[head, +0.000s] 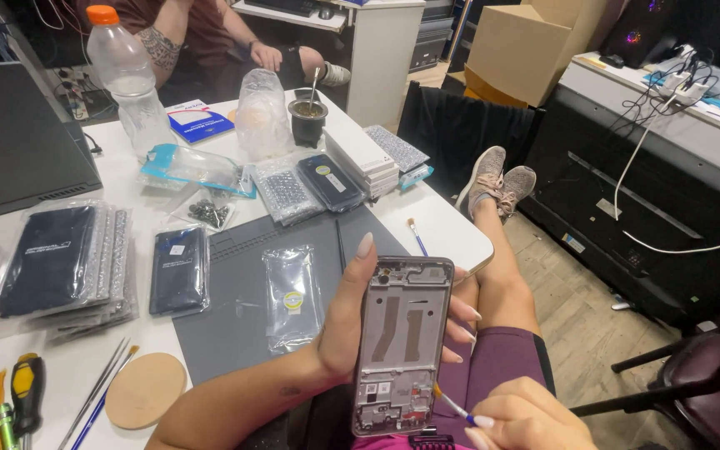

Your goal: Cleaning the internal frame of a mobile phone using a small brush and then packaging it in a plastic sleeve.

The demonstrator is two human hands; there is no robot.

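- Your left hand [352,321] grips a bare phone frame [402,346], open side facing you; the thumb runs up its left edge and the fingertips [464,321] curl around the right edge, so the fingers are clamped on the frame.
- The frame stands nearly upright over your lap, just off the near edge of the white table [452,229].
- Your right hand [527,421] pinches a thin brush [453,406] between thumb and fingertips; its tip touches the frame's lower right corner, just beside your lower left fingers.
- Left of your thumb, a grey work mat [239,312] lies on the table with a clear plastic pouch [292,296] on it.
- Further left of the thumb lie a dark phone part in a bag [178,271] and a stack of bagged panels [60,262].
- Below your left wrist sit a round cork disc [145,389], and near it a yellow-handled screwdriver [27,385].
- Above your fingertips a second small brush [416,236] lies on the table.
- Far beyond your fingers stand a plastic bottle [131,75] and a dark cup [308,121].
- Another person's arm [164,42] rests past the table's far edge.
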